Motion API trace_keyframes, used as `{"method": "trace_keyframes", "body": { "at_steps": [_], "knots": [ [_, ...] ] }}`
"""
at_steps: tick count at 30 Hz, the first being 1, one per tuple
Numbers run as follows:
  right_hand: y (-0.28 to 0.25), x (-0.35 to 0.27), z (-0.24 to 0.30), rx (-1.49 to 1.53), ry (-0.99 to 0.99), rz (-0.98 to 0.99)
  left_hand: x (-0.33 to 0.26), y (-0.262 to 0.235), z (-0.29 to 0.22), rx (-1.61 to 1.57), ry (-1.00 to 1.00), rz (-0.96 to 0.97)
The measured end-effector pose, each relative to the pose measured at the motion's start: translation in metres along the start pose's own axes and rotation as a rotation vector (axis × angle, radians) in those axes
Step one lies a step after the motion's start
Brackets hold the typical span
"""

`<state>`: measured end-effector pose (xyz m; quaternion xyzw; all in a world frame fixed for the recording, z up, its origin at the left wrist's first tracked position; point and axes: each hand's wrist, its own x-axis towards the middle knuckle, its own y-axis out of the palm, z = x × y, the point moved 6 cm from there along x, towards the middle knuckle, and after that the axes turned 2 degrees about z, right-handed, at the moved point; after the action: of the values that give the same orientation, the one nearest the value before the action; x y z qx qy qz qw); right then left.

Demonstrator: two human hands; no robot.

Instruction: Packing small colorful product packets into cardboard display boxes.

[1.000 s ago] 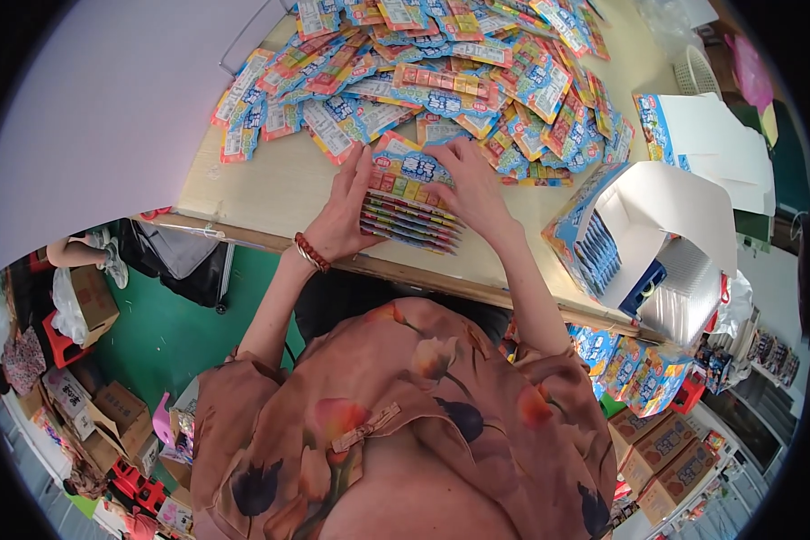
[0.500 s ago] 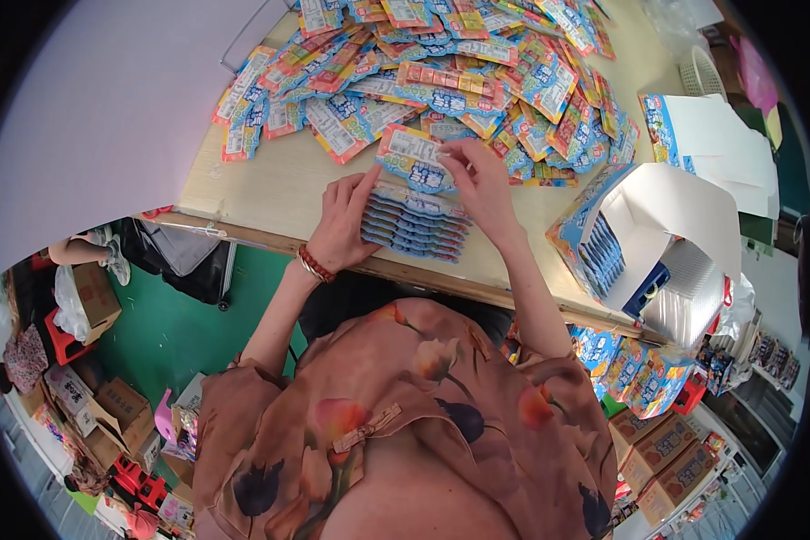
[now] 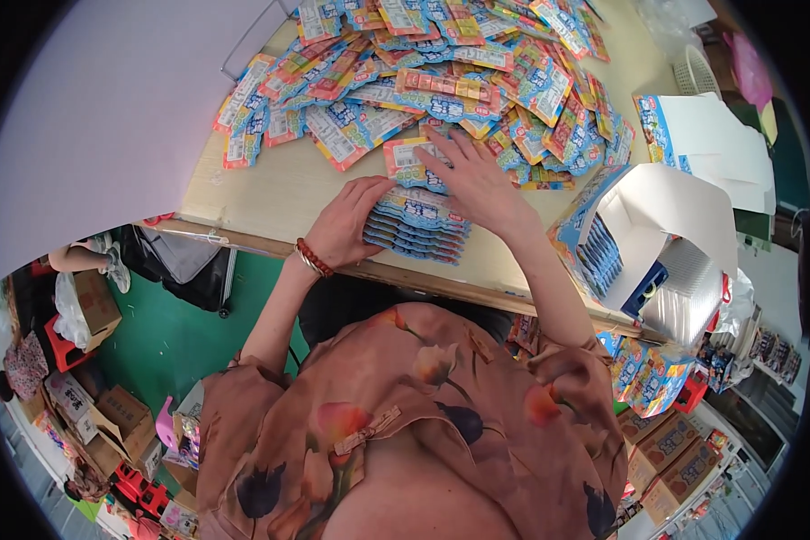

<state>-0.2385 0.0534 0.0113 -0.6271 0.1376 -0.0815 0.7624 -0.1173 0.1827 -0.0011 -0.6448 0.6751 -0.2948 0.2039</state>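
Observation:
At the near edge of the table, my left hand (image 3: pixel 339 225) is closed around the left end of a row of overlapping candy packets (image 3: pixel 418 232) with wavy blue edges. My right hand (image 3: pixel 479 183) hovers over the right side of that row, its fingers spread and pointing toward the heap. Beneath its fingertips is a single candy packet (image 3: pixel 403 158), printed side with a pale label facing up, just beyond the row. My fingers partly cover this packet, and whether they touch it is unclear. Farther back spreads a large heap of loose candy packets (image 3: pixel 355 130).
On the right, an open display box (image 3: pixel 594 202) holds upright packets and a dark blue object (image 3: pixel 646 288). Behind it lie a flattened white box (image 3: pixel 715 144) and a white basket (image 3: pixel 696 72). A bent wire (image 3: pixel 243 47) stands at the heap's left. Cartons (image 3: pixel 670 459) sit below.
My right hand has loosened its pinch on a packet's edge, and its fingers are now spread, reaching slightly farther toward the heap. My left hand stays on the row's left end.

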Motion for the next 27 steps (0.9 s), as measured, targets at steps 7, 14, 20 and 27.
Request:
{"method": "trace_keyframes", "body": {
  "at_steps": [7,14,20,27],
  "knots": [
    [-0.011,-0.017,0.010,0.244,-0.073,-0.244,-0.012,0.009,0.018,-0.243,-0.034,-0.266],
    [0.003,-0.011,-0.003,0.679,0.048,-0.137,0.006,0.002,0.011,-0.006,0.002,0.003],
    [-0.046,0.032,-0.073,0.172,0.167,-0.579,0.017,-0.003,-0.001,0.177,0.006,-0.017],
    [-0.039,0.078,-0.088,0.197,0.184,-0.161,0.011,0.004,0.010,-0.121,0.001,0.015]
  ]
}}
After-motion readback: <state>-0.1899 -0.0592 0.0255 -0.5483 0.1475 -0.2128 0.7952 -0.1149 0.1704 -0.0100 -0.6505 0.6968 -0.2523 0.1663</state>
